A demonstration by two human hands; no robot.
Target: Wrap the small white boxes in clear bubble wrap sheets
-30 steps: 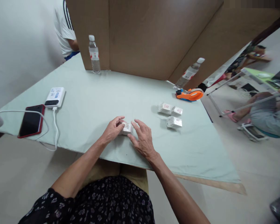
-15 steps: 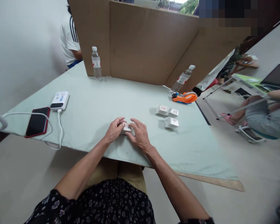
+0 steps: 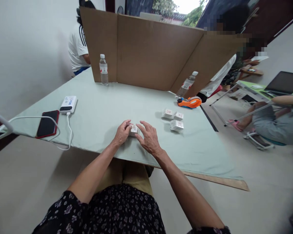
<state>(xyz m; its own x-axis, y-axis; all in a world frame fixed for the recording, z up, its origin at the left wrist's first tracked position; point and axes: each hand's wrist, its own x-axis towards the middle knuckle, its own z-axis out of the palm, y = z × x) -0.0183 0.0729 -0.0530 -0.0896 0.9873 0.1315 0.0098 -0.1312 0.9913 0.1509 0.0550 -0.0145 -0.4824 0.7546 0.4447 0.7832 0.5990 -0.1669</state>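
Your fingers (image 3: 127, 125) close on the small white box (image 3: 133, 130) from both sides, left hand (image 3: 122, 134) and right hand (image 3: 149, 139) together. Keep it flat on the green table (image 3: 107, 110), left of the three finished boxes (image 3: 173, 119), and press evenly.

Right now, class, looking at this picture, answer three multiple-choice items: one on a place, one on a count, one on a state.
1. Where does the orange tape dispenser lie?
A. by the phone
B. near the right water bottle
C. on the floor

2. How many small packets lie apart from the hands?
A. one
B. three
C. six

3. The packet between the left hand and right hand is
A. lifted high
B. resting on the table
C. untouched

Answers: 1 B, it lies beside that bottle; 2 B, three sit grouped; 3 B, both hands press it down.
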